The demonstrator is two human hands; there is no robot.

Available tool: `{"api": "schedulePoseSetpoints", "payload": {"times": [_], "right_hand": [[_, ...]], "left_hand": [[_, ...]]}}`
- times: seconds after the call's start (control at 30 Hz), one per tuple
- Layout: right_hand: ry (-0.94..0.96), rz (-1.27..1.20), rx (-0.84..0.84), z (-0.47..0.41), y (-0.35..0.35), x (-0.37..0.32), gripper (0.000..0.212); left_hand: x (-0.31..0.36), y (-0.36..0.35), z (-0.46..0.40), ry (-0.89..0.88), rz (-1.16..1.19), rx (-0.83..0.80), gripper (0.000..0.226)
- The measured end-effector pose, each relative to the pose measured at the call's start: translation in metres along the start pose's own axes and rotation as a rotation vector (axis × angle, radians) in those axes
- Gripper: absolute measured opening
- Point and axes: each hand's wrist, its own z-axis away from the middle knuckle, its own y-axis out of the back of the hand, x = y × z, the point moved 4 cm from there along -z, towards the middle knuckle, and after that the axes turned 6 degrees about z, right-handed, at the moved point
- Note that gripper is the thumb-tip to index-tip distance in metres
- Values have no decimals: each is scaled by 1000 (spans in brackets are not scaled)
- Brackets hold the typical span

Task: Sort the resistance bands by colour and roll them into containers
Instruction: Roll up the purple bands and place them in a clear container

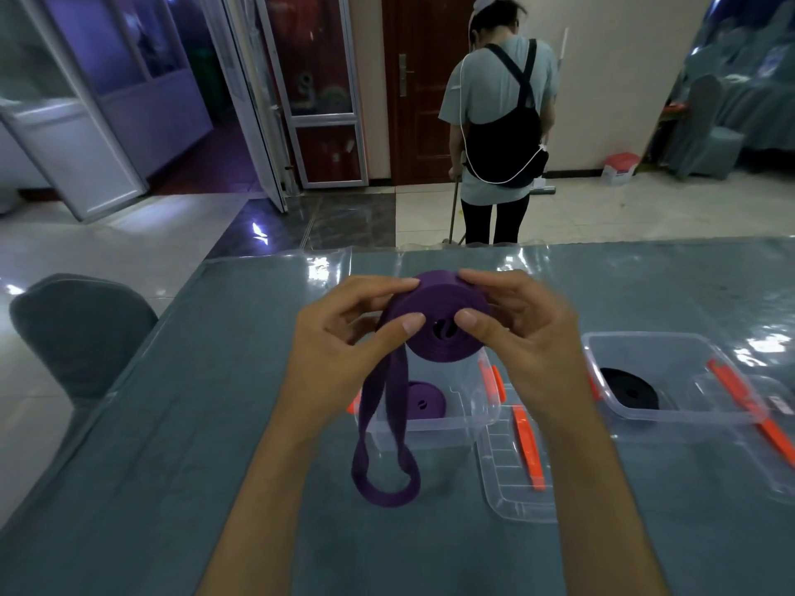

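You hold a partly rolled purple resistance band [434, 324] up over the table [172, 423], between both hands. Your left hand [340, 350] pinches the coil from the left, thumb on its near face and fingers curled over its top edge. Your right hand [525, 337] pinches it from the right in the same way, thumb pressed beside the coil's centre hole. The unrolled tail of the band hangs down from the coil's left side as a long loop whose lowest part lies in front of the near wall of the container below.

That clear plastic container [430, 428] stands on the table directly under the coil and holds a rolled purple band [423, 400] lying flat on its floor. Orange latches show on its sides. Just to its right lies a clear lid [507, 479] with an orange clip. Further right stands a second clear container [671, 415] with a rolled black band [629, 387] inside, and another lid [770, 449] with an orange clip rests against its right side.

Beyond the table a person [499, 122] stands with their back turned. A covered chair [81, 333] stands at the table's left.
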Motion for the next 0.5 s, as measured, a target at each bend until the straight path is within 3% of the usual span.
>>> {"api": "schedulePoseSetpoints", "payload": {"times": [0.17, 0.27, 0.37, 0.5], "right_hand": [[-137, -30, -18, 2, 1, 12, 25], [-48, 29, 78, 1, 1, 5, 26], [41, 52, 161, 2, 0, 2, 21], [-113, -10, 37, 2, 0, 12, 28]], "left_hand": [[0, 3, 4, -60, -38, 65, 29], [-3, -5, 7, -69, 22, 134, 25], [-7, -5, 2, 41, 62, 60, 29], [-5, 0, -2, 73, 26, 74, 31]]}}
